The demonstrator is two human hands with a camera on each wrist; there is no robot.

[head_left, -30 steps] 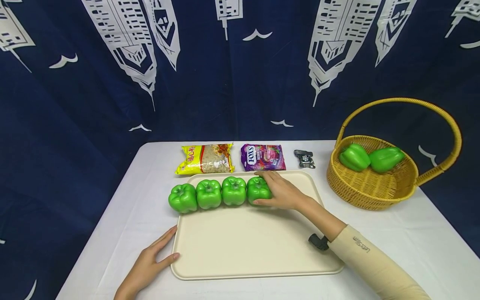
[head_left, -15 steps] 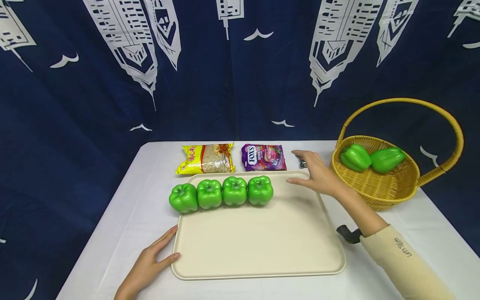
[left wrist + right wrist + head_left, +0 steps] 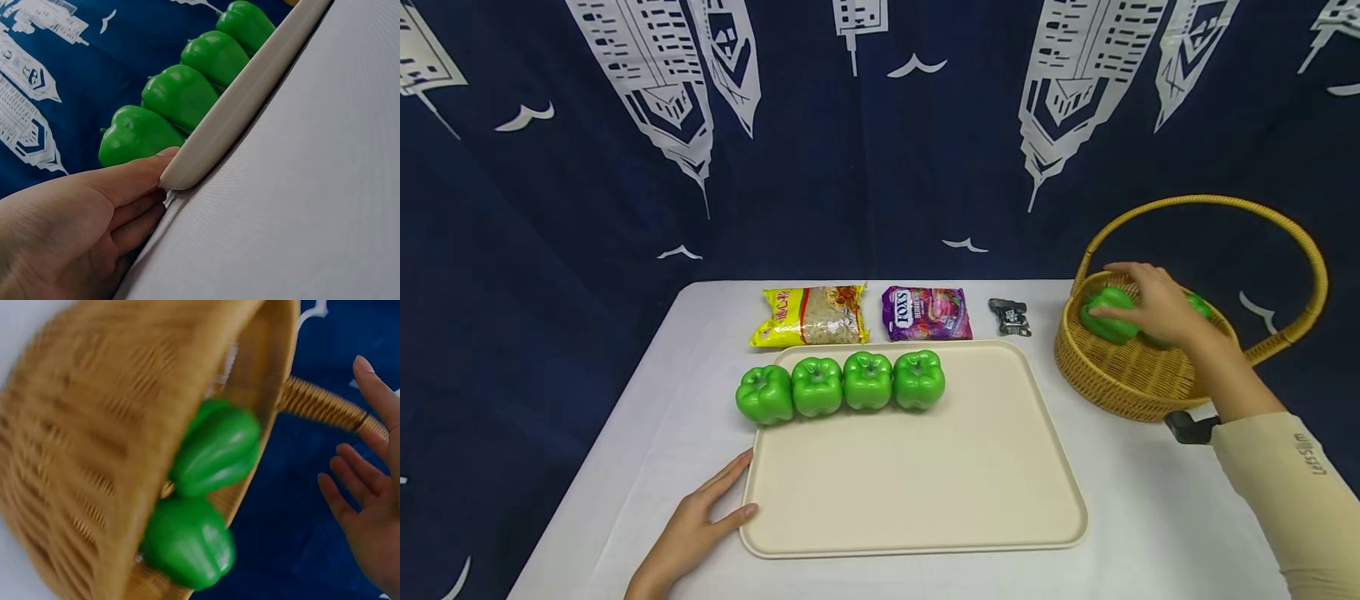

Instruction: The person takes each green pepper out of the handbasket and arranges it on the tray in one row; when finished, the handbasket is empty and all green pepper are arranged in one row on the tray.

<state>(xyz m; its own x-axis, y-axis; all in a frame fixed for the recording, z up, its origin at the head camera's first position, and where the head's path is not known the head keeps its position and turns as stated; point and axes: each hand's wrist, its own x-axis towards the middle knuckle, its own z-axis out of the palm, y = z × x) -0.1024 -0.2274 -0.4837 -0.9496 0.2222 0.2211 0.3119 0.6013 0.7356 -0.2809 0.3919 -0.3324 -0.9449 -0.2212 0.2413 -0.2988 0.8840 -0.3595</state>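
So the table (image 3: pixel 640 433) is mostly topped by a tray (image 3: pixel 917 483), with a basket (image 3: pixel 1101 379) parked to its right. The right hand (image 3: pixel 1157 307) is held over the basket, fingers spread, nothing gripped. The left hand (image 3: pixel 692 525) is rested against the tray's left edge, fingers straight-ish, nothing clutched. Four peppers (image 3: pixel 868 381) are lined up along the tray's far side, leftmost overhanging; two are nestled in the basket. A tiny black packet (image 3: pixel 1011 317) can be seen behind.

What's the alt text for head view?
Right hand hovers over two green bell peppers in a wicker basket; left hand touches the left edge of a cream tray. Four more peppers line up near its far edge.
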